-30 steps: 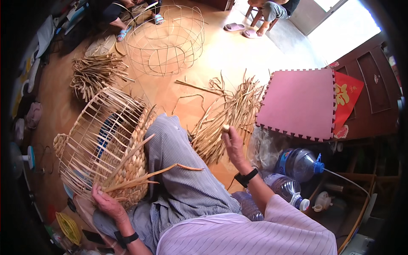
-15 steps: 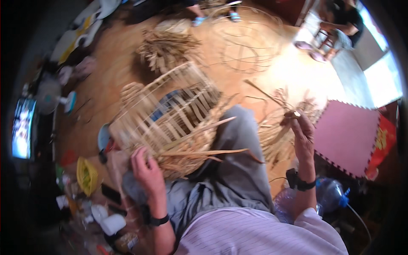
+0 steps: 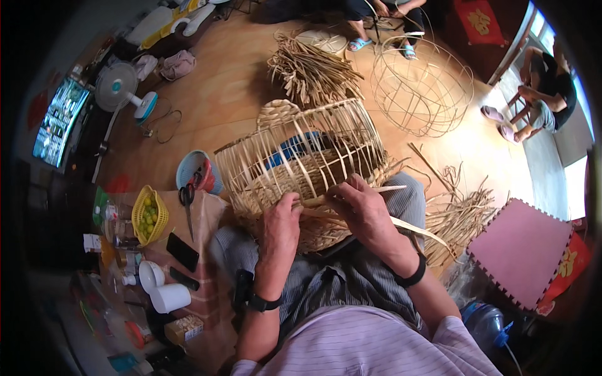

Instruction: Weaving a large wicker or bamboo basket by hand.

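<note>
A half-woven basket (image 3: pixel 241 168) lies across my lap, its pale upright ribs bare and its lower band densely plaited with dried stems. My left hand (image 3: pixel 280 230) is closed at the near edge of the weave, thumb and fingers pinching a flat pale stem strip (image 3: pixel 313 202). Just to its right, my right hand (image 3: pixel 365 210) pinches the same strip, fingers bent around it. A pointed stem end (image 3: pixel 392 188) sticks out beyond my right hand, and a longer pale strip (image 3: pixel 419 229) trails over my right knee. Something blue (image 3: pixel 293 149) shows inside the basket between the ribs.
Loose dried stems (image 3: pixel 461 216) lie by my right knee, beside a pink foam mat (image 3: pixel 523 250). Ahead is a stem bundle (image 3: pixel 313 70) and a wire frame (image 3: pixel 423 84). At left are scissors (image 3: pixel 186 197), a yellow basket (image 3: pixel 142 232) and a white cup (image 3: pixel 170 298). Two people sit farther off.
My right hand has come left from above the loose stems to the basket's near edge, beside my left hand. My left hand now pinches the strip. The whole view has shifted.
</note>
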Demonstrator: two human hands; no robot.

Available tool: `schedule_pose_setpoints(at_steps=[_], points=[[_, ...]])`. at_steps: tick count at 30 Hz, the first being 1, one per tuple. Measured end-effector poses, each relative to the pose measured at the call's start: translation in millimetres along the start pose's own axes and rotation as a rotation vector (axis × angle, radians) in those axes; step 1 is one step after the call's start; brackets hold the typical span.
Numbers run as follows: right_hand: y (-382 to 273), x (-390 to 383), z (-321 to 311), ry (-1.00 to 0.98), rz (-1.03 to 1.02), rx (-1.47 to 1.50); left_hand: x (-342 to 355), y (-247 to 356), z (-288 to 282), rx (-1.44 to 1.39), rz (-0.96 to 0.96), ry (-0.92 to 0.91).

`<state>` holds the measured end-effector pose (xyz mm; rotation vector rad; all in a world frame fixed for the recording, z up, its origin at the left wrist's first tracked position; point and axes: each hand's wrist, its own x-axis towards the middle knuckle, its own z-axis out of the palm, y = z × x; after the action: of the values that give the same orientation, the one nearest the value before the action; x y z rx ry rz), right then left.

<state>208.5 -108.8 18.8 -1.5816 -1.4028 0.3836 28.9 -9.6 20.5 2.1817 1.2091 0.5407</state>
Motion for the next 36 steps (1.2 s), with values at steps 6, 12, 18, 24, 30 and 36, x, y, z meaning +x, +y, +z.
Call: schedule_pose_setpoints(at_steps=[6,12,18,24,30,36], points=[[-2,17,27,-0.056,-0.038,-0.263,6,-6,7,0.079,0.074,0.013],[-5,24,46,-0.082,-0.041,-0.484,3,2,8,0.032,0.128,0.073],[-8,27,48,-0.103,-0.025,-0.498,4,-3,14,0.010,0.120,0.061],[-1,23,60,-0.033,-0.093,-0.409,5,-6,21,-0.043,0.101,0.089],[6,14,63,0.048,-0.090,-0.207,5,-12,17,-0.032,0.054,0.126],[7,11,60,0.020,-0.099,-0.271,-4,-19,24,-0.051,0.139,0.207]])
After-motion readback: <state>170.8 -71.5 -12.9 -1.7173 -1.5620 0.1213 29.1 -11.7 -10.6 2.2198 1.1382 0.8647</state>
